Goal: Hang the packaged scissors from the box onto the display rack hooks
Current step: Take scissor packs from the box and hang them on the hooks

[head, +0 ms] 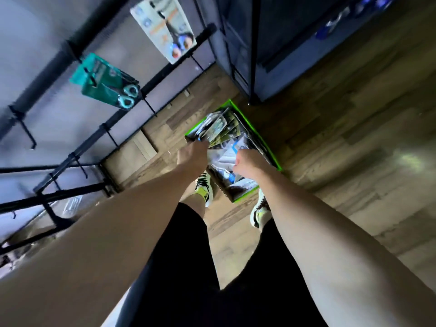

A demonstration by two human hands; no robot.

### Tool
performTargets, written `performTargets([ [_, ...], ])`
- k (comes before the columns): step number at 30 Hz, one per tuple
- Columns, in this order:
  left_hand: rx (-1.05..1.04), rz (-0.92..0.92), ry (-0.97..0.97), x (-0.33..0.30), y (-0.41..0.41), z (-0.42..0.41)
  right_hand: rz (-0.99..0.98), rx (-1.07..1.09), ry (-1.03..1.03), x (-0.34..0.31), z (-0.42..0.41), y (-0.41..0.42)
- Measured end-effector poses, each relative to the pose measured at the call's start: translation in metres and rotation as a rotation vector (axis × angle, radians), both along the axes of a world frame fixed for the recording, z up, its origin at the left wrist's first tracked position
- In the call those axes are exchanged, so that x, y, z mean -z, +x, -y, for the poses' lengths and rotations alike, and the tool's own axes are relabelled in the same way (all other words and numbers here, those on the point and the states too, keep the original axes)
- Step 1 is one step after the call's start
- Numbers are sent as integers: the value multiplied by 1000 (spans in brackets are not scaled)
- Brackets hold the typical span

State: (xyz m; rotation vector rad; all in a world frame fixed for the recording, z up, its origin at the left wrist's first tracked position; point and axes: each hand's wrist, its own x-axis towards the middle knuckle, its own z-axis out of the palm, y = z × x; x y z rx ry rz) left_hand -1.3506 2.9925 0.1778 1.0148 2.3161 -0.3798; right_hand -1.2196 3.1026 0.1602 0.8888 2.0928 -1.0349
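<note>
Down in the box (256, 135), blurred fingers vanish among packets (221, 131).

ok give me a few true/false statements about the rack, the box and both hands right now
1. Two scissors packs hang on the rack: a teal pack and a white pack. True.
2. The box sits on a table. False: it sits on the wood floor.
3. Both the left hand and the right hand reach into the box. True.
4. The box is empty. False: it holds many packages.
5. Every rack hook is filled. False: several hooks, such as this hook, are bare.
</note>
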Motion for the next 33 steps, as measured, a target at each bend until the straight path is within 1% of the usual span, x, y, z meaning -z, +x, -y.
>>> performTargets([
  [2, 20, -9, 9, -45, 1, -5, -39, -55, 34, -49, -10, 1],
  [4, 26, -25, 23, -88, -1, -13, -109, -56, 74, -93, -21, -1],
  [7, -18, -68, 88, -153, -10, -18, -205, -37, 179, -162, -37, -14],
  [10, -35, -94, 134, -212, -27, -20, -283, -105, 257, -224, -51, -38],
  [13, -128, -72, 214, -270, -39, -18, -361, -140, 253, -287, -58, -62],
  [15, -130, -93, 249, -303, -48, -21, -395, -141, 215, -328, -59, -78],
  [17, -118, -110, 288, -333, -58, -22, -373, -188, 208, -365, -57, -93],
  [20, -68, -105, 340, -378, -71, -23, -368, -288, 346, -407, -59, -115],
  [22, -61, -131, 373, -404, -78, -22, -409, -289, 432, -432, -59, -126],
  [25, 42, -106, 402, -432, -90, -18, -492, -312, 513, -469, -56, -135],
  [28, 86, -103, 460, -455, -105, -8, -524, -328, 661, -497, -49, -140],
  [30, 97, -140, 505, -471, -113, -5, -532, -332, 731, -513, -45, -143],
  [33, 123, -258, 564, -490, -121, -2, -566, -332, 817, -532, -42, -147],
])
